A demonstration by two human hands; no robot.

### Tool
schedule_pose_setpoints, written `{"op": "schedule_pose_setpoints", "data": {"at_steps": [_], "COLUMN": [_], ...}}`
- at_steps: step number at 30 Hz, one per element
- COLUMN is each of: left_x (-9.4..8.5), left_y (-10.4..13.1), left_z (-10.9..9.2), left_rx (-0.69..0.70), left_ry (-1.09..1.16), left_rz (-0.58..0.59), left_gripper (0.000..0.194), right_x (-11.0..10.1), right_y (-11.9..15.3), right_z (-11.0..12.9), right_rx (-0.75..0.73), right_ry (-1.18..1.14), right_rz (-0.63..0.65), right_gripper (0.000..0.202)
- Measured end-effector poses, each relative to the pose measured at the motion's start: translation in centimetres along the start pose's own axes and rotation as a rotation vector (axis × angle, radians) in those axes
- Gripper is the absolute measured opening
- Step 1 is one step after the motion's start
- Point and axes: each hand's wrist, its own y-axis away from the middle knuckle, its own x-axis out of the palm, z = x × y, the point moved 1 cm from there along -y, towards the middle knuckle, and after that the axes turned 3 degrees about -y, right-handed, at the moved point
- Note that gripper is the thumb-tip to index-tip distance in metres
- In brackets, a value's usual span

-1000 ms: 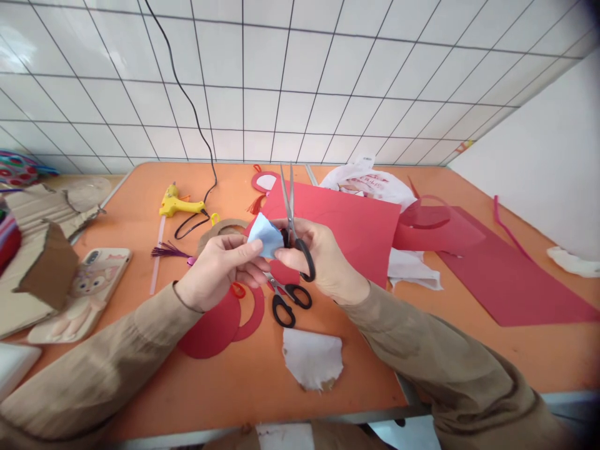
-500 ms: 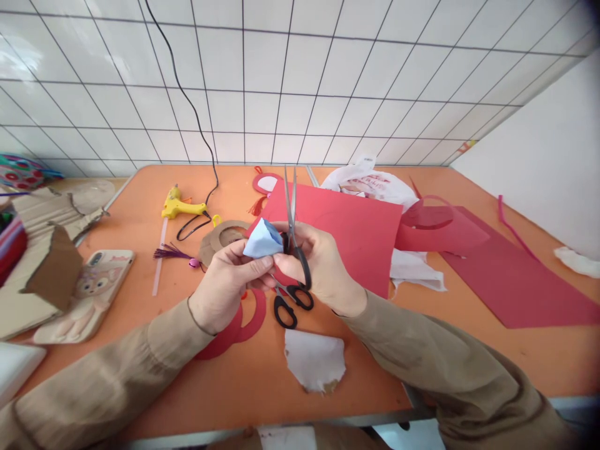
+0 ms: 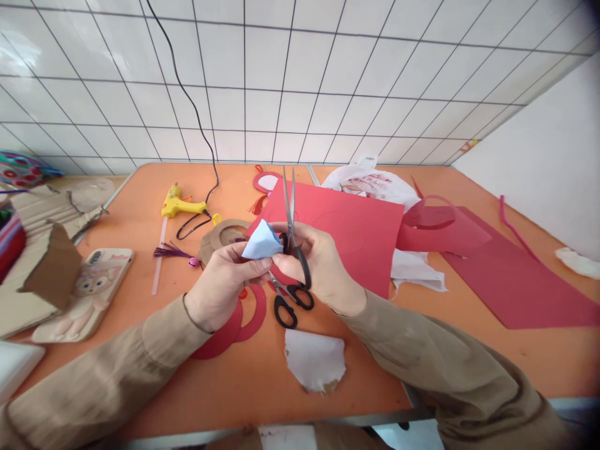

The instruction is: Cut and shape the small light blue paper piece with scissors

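Blue piece [image 3: 261, 242], left grip [image 3: 224, 278] pinching it, right grip [image 3: 325, 262] around scissors [image 3: 290, 226]

Pinching a folded light-blue piece [image 3: 260, 242], cloth or paper, between the left fingers [image 3: 255, 269], rising to a peak above them and showing a deeper blue fold toward the right fingers [image 3: 304, 231]. Gripping black-handled scissors [image 3: 290, 226] in the latter, pointing slightly parted steel blades beyond the fingertips.

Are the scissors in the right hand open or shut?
A little open: the held scissors show a clear gap between their two pointed tips.
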Motion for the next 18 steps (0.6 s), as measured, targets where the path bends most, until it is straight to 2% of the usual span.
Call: {"op": "schedule_pose_setpoints", "data": {"at_steps": [3, 8, 12, 14, 18], "left_x": [-0.1, -0.5, -0.8, -0.9, -0.9], "left_y": [0.1, 0.1, 0.1, 0.0, -0.2], "left_z": [-0.2, -1.0, -1.7, -1.8, -1.8], "left_rx": [-0.007, 0.032, 0.094, 0.111, 0.131], "left_ry": [-0.001, 0.058, 0.139, 0.177, 0.240], "left_rz": [-0.016, -0.015, -0.034, -0.064, -0.113], "left_gripper": [0.029, 0.023, 0.022, 0.019, 0.014], "right_x": [-0.1, -0.7, -0.5, -0.2, 0.3], "right_y": [0.0, 0.3, 0.9, 1.2, 1.7], "right_z": [0.2, 0.1, -0.2, -0.3, -0.7], "right_rx": [0.061, 0.056, 0.041, -0.022, -0.034], "right_ry": [-0.054, -0.104, -0.119, -0.075, -0.025], "right_rz": [-0.025, -0.025, 0.137, 0.213, 0.241], "right_gripper": [0.034, 0.042, 0.058, 0.061, 0.063]}}
